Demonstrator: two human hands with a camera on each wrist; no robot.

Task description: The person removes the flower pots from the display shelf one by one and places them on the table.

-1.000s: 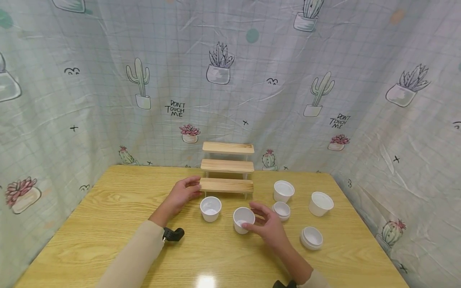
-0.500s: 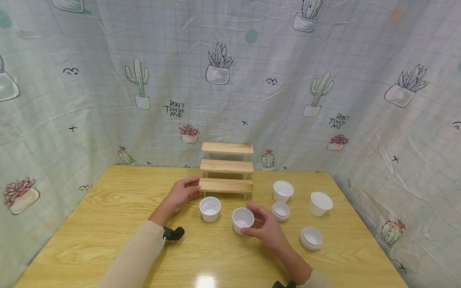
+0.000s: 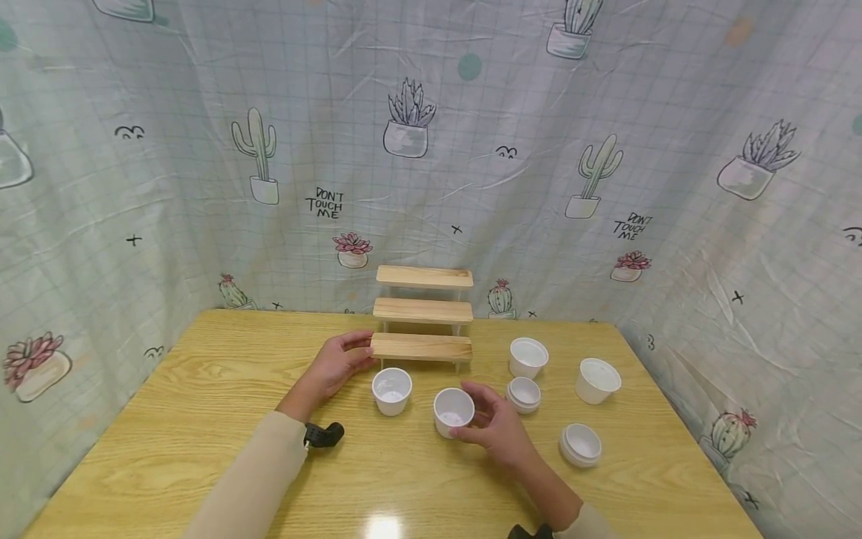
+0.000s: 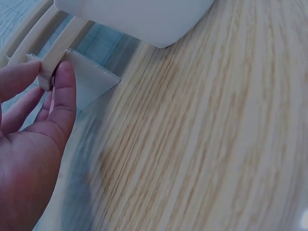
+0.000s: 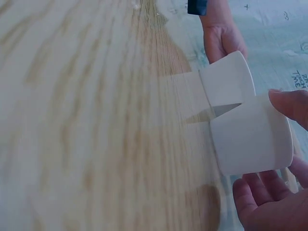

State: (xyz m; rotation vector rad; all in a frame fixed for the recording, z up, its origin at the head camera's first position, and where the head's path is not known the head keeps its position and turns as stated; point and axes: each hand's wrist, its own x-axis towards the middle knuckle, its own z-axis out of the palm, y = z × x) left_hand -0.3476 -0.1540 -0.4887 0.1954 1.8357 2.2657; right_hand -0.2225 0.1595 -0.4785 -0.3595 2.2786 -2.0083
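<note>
Near the middle of the table stands a white plastic cup, mouth up. My right hand holds it from the right, thumb at the near side and fingers round the far side; the right wrist view shows the thumb at its rim. To its left stands a second white cup, upright. Behind the cups is a three-tier wooden stand with clear supports. My left hand pinches the left end of its lowest board, and the left wrist view shows fingertips on both faces of the board.
Several more white containers stand to the right: two taller tubs and two shallow stacked-looking ones. A cactus-print curtain encloses the wooden table at the back and sides.
The right hand's fingers have drawn slightly closer to the cup. The left hand keeps its place at the stand; the head view has shifted a little.
</note>
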